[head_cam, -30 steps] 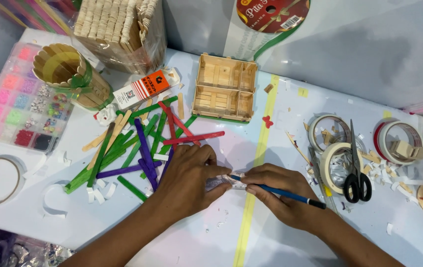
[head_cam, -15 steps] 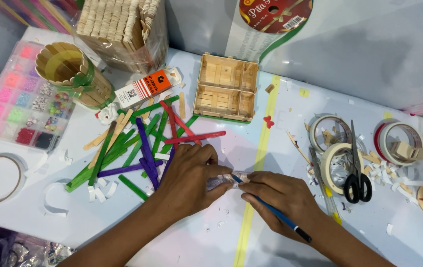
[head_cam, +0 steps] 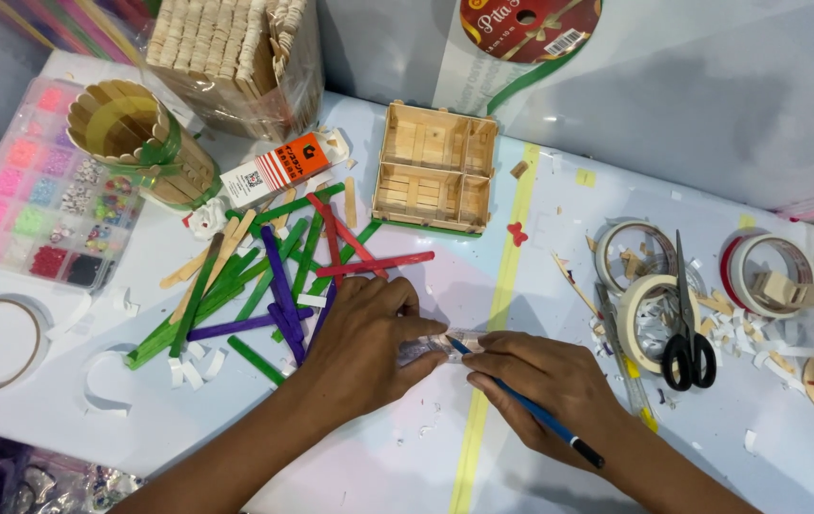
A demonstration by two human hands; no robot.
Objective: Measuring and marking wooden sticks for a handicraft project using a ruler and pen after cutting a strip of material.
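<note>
A small clear piece (head_cam: 436, 347) is pressed on the table (head_cam: 559, 219) by the closed left hand (head_cam: 364, 343), beside coloured sticks (head_cam: 264, 286). A blue pen (head_cam: 521, 405) is gripped by the right hand (head_cam: 545, 381), its tip touching the piece.

My left hand (head_cam: 364, 347) lies on the table (head_cam: 559, 114), just left of my right hand (head_cam: 550, 381), with a small clear piece (head_cam: 431, 347) between them. The pen (head_cam: 526, 405) runs back under my right hand. A heap of craft sticks (head_cam: 274, 276) lies behind my left hand; beyond it sits the stick tray (head_cam: 436, 169), with the stick cup (head_cam: 136, 143) and bead box (head_cam: 36, 190) farther left. Scissors (head_cam: 688, 328) rest on tape rolls (head_cam: 659, 305) to my right.
</note>
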